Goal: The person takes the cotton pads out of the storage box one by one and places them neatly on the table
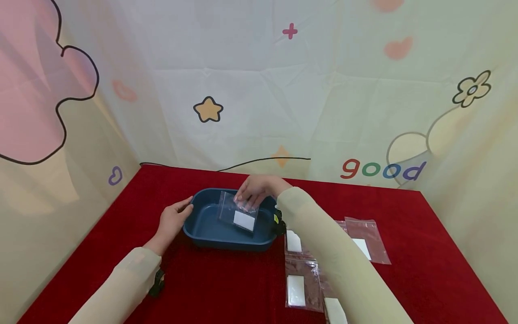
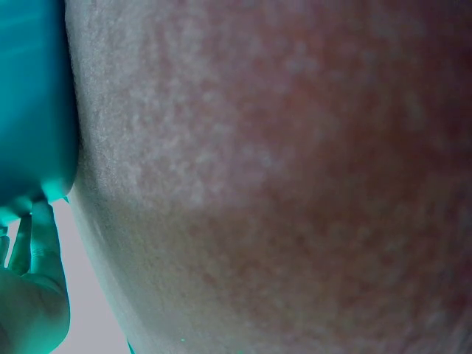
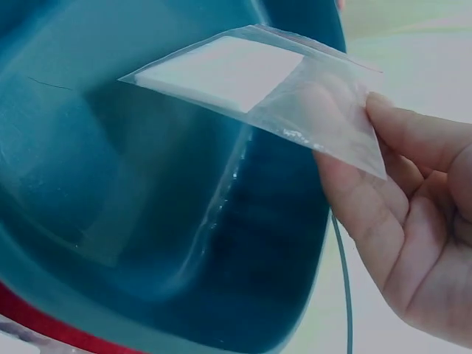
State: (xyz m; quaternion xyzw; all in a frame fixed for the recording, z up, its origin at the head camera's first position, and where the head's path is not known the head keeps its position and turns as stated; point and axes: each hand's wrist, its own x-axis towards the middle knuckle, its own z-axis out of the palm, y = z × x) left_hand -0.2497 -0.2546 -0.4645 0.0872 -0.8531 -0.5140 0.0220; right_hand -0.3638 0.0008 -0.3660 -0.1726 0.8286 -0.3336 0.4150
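Observation:
My right hand is over the blue basin, pinching a clear zip-lock bag between thumb and fingers. Inside the bag lies a flat white rectangular piece. The bag hangs tilted over the basin's inside, with the white piece at the end away from the fingers. At the basin's left end, my left hand touches the rim with extended fingers. In the left wrist view, straight fingers meet the basin's outer wall.
Several more clear bags with white pieces, such as a near bag and a far right bag, lie right of the basin, partly hidden under the right sleeve. A red cloth covers the table. A printed curtain stands behind.

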